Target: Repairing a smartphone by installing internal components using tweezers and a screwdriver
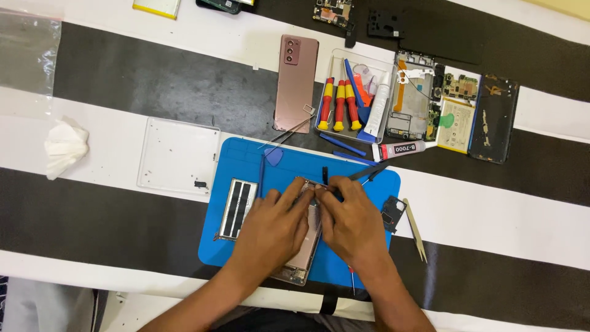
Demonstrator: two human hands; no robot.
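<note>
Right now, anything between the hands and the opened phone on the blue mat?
Nothing visible. The left hand and the right hand both rest directly on the opened phone on the blue mat, fingertips meeting near its top edge. The loose black part lies to the right, apart.

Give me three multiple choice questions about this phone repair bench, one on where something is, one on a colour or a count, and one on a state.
1. Where does the rose-coloured phone back lie?
A. on the blue mat
B. beyond the blue mat, left of the clear tool tray
C. on the white tissue

2. How many red-and-yellow screwdrivers are in the clear tool tray?
A. one
B. three
C. six

3. What are the two hands doing?
A. both rest on the opened phone on the mat
B. both hang clear of the bench
C. one lifts the glue tube

Answers:
1 B: it lies on the striped cloth, beside the tray.
2 B: three handles lie side by side.
3 A: the left hand and right hand press on the opened phone on the blue mat.
</note>
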